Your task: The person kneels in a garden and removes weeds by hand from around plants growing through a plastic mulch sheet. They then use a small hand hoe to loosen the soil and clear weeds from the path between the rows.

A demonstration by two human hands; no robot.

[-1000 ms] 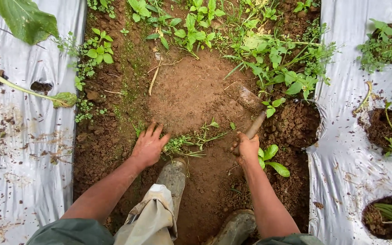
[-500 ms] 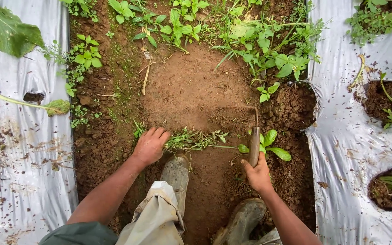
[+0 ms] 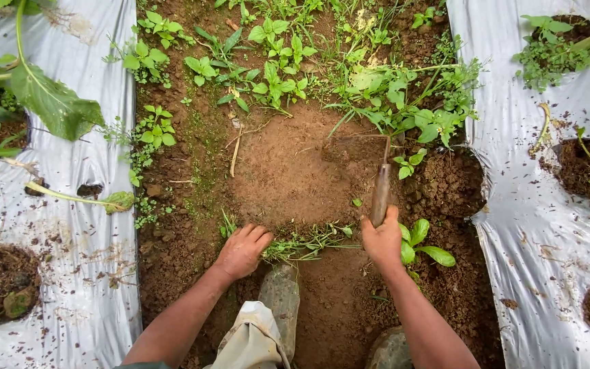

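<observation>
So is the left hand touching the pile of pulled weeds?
Touching. The head view shows the left hand pressed on the soil, its fingers overlapping the left end of the weed pile, with no gap between them.

Hand hoe [image 3: 379, 191]: short wooden handle, soil-stained, running up from centre-right of frame toward upper centre; thin metal neck leads to a flat blade turned left, edge set against the bare scraped soil. Handle gripped at its lower end by the right hand [image 3: 382, 239].

Pulled weeds [image 3: 305, 240]: loose clump of thin green stems and small leaves, lying flat across the dirt at centre frame. Left hand [image 3: 242, 251] rests on the clump's left end, fingers curled.
</observation>
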